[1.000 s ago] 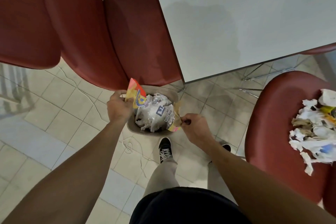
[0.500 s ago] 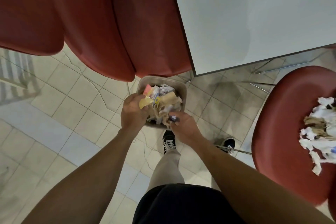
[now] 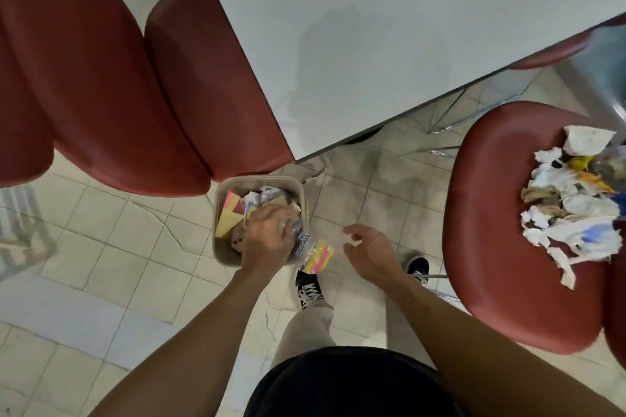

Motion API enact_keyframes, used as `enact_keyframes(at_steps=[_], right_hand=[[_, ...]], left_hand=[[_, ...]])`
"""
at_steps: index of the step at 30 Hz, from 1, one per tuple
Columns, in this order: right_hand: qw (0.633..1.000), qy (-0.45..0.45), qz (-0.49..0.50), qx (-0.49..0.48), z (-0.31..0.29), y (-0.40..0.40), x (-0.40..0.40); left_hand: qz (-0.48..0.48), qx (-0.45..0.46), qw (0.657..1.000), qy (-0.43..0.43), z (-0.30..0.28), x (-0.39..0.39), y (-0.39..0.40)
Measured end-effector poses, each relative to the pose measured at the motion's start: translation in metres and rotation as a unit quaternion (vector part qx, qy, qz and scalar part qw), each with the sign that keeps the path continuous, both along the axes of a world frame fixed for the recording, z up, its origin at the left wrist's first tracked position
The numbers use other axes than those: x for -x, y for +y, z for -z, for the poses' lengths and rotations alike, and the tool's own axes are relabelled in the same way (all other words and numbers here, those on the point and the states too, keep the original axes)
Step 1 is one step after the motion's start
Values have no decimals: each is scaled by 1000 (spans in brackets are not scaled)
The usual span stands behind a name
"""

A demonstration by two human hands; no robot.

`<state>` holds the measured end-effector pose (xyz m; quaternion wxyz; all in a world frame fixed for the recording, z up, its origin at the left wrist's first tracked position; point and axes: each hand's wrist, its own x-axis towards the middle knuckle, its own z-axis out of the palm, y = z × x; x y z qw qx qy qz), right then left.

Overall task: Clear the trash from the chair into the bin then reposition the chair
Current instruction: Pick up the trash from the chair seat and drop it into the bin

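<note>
- We see the left hand (image 3: 267,240) down over the bin (image 3: 223,249), palm down on the crumpled trash inside; its fingers curl into the wrappers and paper there, so we take it as gripping that trash.
- The bin is a small beige tub on the tiled floor (image 3: 142,247), just in front of the near corner of the white table (image 3: 389,27) and just beside the front edge of two red chairs (image 3: 101,95) on the left.
- Inside the bin we make out a pink and yellow wrapper (image 3: 227,217) against the left wall, with white crumpled paper (image 3: 267,195) behind it.
- A clear packet (image 3: 313,254) with blue print and a pink and yellow end hangs over the bin's right rim, near the left hand; we cannot tell whether any finger touches it.
- The right hand (image 3: 369,247) hangs in the air to the right of the bin, apart from it, fingers loosely spread and holding nothing.
- The chair with the trash (image 3: 501,247) stands on the right, well apart from the bin; a heap of torn white paper and wrappers (image 3: 576,206) lies on its seat.
- Two black shoes (image 3: 310,289) stand on the floor between the bin and that chair.
</note>
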<state>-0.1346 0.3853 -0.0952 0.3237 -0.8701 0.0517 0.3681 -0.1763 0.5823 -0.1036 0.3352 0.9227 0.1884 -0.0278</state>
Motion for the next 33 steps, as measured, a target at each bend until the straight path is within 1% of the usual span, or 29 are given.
enact_keyframes(at_steps=[3, 7, 10, 14, 17, 20, 23, 27, 31, 33], right_hand=[[999, -7, 37, -6, -7, -29, -8], [996, -14, 88, 2, -16, -80, -25], [993, -24, 119, 1, -23, -125, -39], [983, -38, 180, 10, -24, -192, -57], [976, -49, 211, 35, -24, -244, -65], [970, -22, 242, 20, -26, -295, -69], [954, -26, 293, 55, -8, -353, -76], [947, -6, 309, 85, 13, -413, -71], [948, 20, 301, 103, 43, -457, -68], [949, 21, 299, 96, 63, -468, -70]], left_hand=[[46, -28, 998, 34, -5, -19, -27], [131, -1, 990, 55, -10, -50, -77], [175, 16, 980, 91, -20, -77, -123], [256, -3, 963, 88, -24, -120, -195], [297, -1, 950, 94, -20, -146, -250], [360, -20, 927, 100, -11, -166, -302], [407, -11, 907, 111, -2, -185, -360], [458, -11, 883, 106, 23, -199, -429], [532, -50, 835, 134, 58, -208, -494], [547, -61, 821, 151, 75, -212, -519]])
